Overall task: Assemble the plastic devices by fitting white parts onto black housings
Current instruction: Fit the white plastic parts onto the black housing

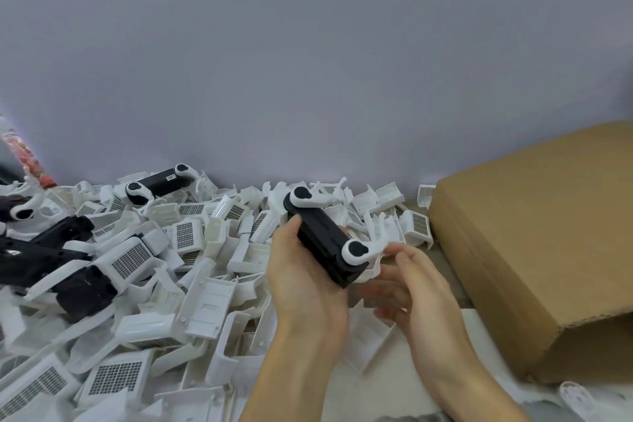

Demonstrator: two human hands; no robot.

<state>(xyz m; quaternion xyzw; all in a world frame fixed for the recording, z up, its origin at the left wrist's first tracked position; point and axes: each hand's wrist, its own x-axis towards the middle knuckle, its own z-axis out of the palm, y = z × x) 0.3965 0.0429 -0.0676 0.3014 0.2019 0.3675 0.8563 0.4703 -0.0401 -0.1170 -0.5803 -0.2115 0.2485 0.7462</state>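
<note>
A black housing point(322, 243) with a white arm piece at each end is held above the pile near the middle of the view. My left hand point(301, 277) grips its lower side, thumb on the left edge. My right hand point(411, 288) pinches a white part point(371, 267) at the housing's near right end, where a white arm point(359, 250) with a black round cap sits. The far white arm point(305, 199) points toward the wall.
A deep pile of loose white parts point(191, 250) covers the table on the left and middle. Assembled black devices point(157, 183) lie at the back left, more black housings point(44, 250) at far left. A cardboard box point(534, 243) stands on the right.
</note>
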